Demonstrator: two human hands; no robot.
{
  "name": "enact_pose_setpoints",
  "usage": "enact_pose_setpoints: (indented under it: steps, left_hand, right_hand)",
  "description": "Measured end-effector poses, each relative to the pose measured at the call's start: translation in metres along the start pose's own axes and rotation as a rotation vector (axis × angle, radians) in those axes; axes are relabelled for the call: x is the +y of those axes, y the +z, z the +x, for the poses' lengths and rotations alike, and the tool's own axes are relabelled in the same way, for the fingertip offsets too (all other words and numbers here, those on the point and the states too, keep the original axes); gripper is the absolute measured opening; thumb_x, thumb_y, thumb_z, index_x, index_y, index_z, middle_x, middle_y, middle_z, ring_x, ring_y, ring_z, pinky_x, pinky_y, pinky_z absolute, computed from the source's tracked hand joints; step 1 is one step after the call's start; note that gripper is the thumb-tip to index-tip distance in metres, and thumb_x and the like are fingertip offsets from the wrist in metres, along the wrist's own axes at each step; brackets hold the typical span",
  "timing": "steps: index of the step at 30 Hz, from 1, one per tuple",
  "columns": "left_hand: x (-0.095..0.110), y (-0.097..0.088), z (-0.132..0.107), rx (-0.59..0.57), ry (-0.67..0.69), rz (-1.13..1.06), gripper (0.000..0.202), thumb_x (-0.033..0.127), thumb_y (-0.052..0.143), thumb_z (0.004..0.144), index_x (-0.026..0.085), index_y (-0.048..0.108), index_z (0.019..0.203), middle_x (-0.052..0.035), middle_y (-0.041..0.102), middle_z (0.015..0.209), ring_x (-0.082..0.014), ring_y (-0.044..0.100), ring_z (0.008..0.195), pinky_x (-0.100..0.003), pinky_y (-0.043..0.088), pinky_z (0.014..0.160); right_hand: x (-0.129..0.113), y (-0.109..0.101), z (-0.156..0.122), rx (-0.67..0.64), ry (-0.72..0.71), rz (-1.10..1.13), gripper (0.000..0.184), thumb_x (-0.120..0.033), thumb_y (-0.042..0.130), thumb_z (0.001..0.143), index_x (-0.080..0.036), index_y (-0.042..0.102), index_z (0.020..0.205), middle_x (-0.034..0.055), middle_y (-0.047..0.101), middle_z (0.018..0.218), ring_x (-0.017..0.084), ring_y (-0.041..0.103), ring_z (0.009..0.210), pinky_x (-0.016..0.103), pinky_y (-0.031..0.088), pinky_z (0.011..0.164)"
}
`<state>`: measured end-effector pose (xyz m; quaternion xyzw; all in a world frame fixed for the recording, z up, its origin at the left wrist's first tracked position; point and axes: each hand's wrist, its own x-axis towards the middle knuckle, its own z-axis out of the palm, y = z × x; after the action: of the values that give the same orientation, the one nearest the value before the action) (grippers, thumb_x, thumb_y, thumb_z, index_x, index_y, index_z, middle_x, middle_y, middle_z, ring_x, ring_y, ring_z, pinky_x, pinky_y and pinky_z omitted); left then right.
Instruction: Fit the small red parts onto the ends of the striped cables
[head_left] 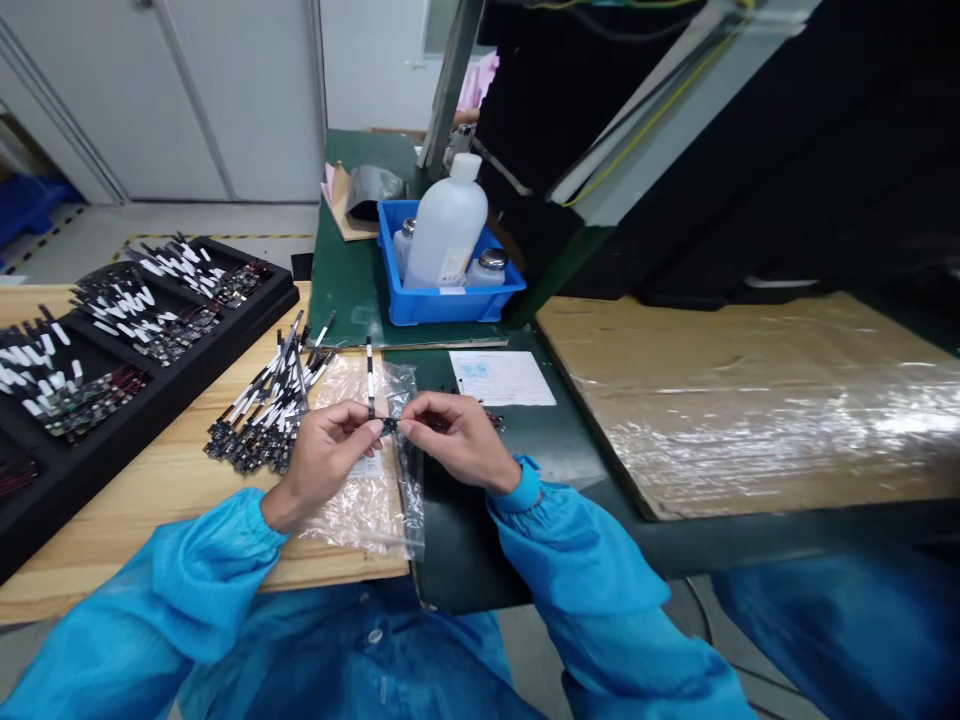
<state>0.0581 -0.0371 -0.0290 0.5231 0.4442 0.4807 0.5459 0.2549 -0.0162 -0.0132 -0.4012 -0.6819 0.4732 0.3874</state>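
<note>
Between my two hands is a small dark circuit board (389,425) with a black-and-white flat strip (370,375) standing up from its left end. My left hand (334,450) pinches the board's left end between thumb and fingers. The fingertips of my right hand (450,430) close on its right end. Just left of my left hand lies a pile of similar circuit boards with strips (259,420) on the wooden board. A clear plastic bag (360,525) is spread flat under my hands. Some small dark parts (495,420) show partly behind my right hand.
A black foam tray (247,325) with several groups of boards stands at the left. A blue bin (457,305) with a large white bottle (450,225) and small dispensers sits ahead. A paper sheet (506,378) lies nearby. At right is a film-wrapped panel (765,400).
</note>
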Motion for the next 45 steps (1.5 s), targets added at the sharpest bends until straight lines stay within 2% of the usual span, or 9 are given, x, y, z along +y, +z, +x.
enact_pose_setpoints:
  steps: [3, 7, 10, 13, 16, 19, 26, 33, 45]
  left_hand:
    - [-0.001, 0.001, 0.001, 0.035, 0.005, -0.006, 0.020, 0.035, 0.075, 0.083, 0.016, 0.070, 0.079, -0.0015, 0.069, 0.064, -0.0134, 0.063, 0.056, -0.025, 0.053, 0.057]
    - [-0.002, 0.001, 0.003, 0.114, 0.007, 0.010, 0.020, 0.035, 0.077, 0.081, 0.016, 0.074, 0.083, -0.0025, 0.072, 0.064, -0.0139, 0.065, 0.055, -0.025, 0.055, 0.057]
    - [-0.001, 0.002, 0.004, 0.164, -0.005, 0.016, 0.022, 0.035, 0.079, 0.078, 0.015, 0.076, 0.086, -0.0036, 0.074, 0.064, -0.0151, 0.067, 0.055, -0.025, 0.057, 0.056]
    - [0.002, 0.004, 0.001, 0.201, 0.004, 0.070, 0.019, 0.033, 0.080, 0.076, 0.016, 0.079, 0.085, -0.0039, 0.076, 0.066, -0.0179, 0.071, 0.058, -0.026, 0.060, 0.058]
    - [0.005, 0.006, -0.003, 0.211, 0.058, 0.174, 0.016, 0.031, 0.080, 0.077, 0.018, 0.081, 0.085, -0.0044, 0.078, 0.072, -0.0220, 0.075, 0.063, -0.029, 0.062, 0.060]
    - [0.006, 0.005, -0.007, 0.174, 0.154, 0.291, 0.011, 0.030, 0.079, 0.078, 0.021, 0.082, 0.084, -0.0035, 0.080, 0.080, -0.0245, 0.076, 0.070, -0.033, 0.064, 0.067]
    - [0.003, 0.004, -0.010, 0.141, 0.283, 0.414, 0.006, 0.026, 0.078, 0.078, 0.026, 0.082, 0.082, -0.0019, 0.080, 0.094, -0.0276, 0.077, 0.086, -0.035, 0.063, 0.076]
    - [0.002, 0.005, -0.011, 0.130, 0.346, 0.484, 0.005, 0.027, 0.078, 0.079, 0.027, 0.082, 0.081, -0.0016, 0.080, 0.095, -0.0258, 0.077, 0.084, -0.033, 0.061, 0.076]
    - [-0.012, -0.003, -0.011, 0.175, 0.514, 0.669, 0.015, 0.036, 0.079, 0.077, 0.023, 0.080, 0.086, -0.0023, 0.080, 0.089, -0.0232, 0.076, 0.075, -0.032, 0.061, 0.076]
  right_hand:
    - [0.003, 0.001, 0.000, 0.092, -0.075, -0.073, 0.017, -0.032, 0.067, 0.088, -0.016, 0.068, 0.094, 0.0032, 0.065, 0.081, 0.011, 0.054, 0.064, 0.023, 0.045, 0.056]
    - [0.004, 0.000, -0.001, 0.352, -0.296, -0.247, 0.041, -0.029, 0.073, 0.082, -0.021, 0.062, 0.121, 0.0108, 0.063, 0.113, 0.019, 0.062, 0.088, 0.032, 0.055, 0.069]
    - [0.001, 0.002, -0.006, 0.566, -0.512, -0.392, 0.037, -0.020, 0.073, 0.081, -0.024, 0.062, 0.116, 0.0094, 0.066, 0.103, 0.022, 0.063, 0.087, 0.038, 0.057, 0.076]
    - [-0.002, 0.010, -0.011, 0.556, -0.677, -0.434, 0.032, -0.010, 0.069, 0.082, -0.026, 0.062, 0.109, 0.0061, 0.071, 0.090, 0.020, 0.066, 0.079, 0.035, 0.057, 0.070]
    - [-0.001, 0.017, -0.012, 0.479, -0.619, -0.464, 0.025, -0.010, 0.065, 0.086, -0.025, 0.064, 0.106, 0.0050, 0.073, 0.088, 0.018, 0.070, 0.077, 0.032, 0.059, 0.071]
    - [0.003, 0.020, -0.011, 0.493, -0.536, -0.461, 0.020, -0.015, 0.063, 0.088, -0.024, 0.064, 0.106, 0.0042, 0.074, 0.086, 0.017, 0.071, 0.076, 0.030, 0.059, 0.073]
    - [0.004, 0.018, -0.009, 0.525, -0.547, -0.486, 0.026, -0.016, 0.064, 0.089, -0.024, 0.060, 0.114, 0.0019, 0.075, 0.085, 0.015, 0.072, 0.076, 0.029, 0.060, 0.077]
    - [0.002, 0.019, -0.009, 0.511, -0.565, -0.479, 0.040, -0.013, 0.064, 0.088, -0.025, 0.054, 0.124, 0.0004, 0.075, 0.088, 0.015, 0.073, 0.079, 0.030, 0.060, 0.085]
    - [0.014, 0.024, -0.010, 0.444, -0.469, -0.524, 0.036, -0.019, 0.059, 0.089, -0.017, 0.051, 0.124, 0.0029, 0.073, 0.090, 0.011, 0.072, 0.082, 0.022, 0.058, 0.083]
